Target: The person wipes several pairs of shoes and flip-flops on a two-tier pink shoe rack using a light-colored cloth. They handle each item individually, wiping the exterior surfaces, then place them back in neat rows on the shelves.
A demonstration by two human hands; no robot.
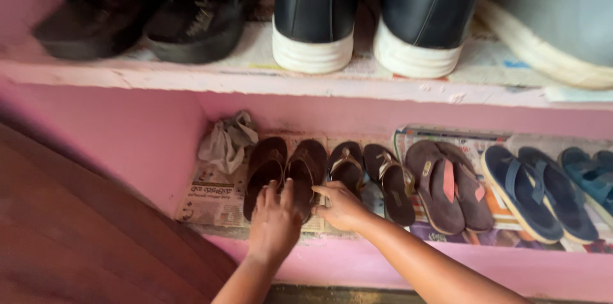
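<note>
Left hand (273,214): fingers spread flat, resting on the heels of the brown sandals (285,173); not clamped.
Right hand (341,205): fingers loosely together, thumb and forefinger at the inner edge of the right-hand brown sandal; whether it pinches the sole, I cannot tell.
Brown sandals: paired, toes inward, on newspaper (214,198) lining the lower shelf (396,266).
Neighbours: rag (225,141) just left; strapped sandals (373,176) touching right; then maroon sandals (450,186), blue sandals (539,192).
Upper shelf (211,77): black slippers (153,10), dark boots (377,16).
Risks, judged: sliding may drag or tear the newspaper; a sideways nudge would knock the tightly packed strapped sandals askew.
</note>
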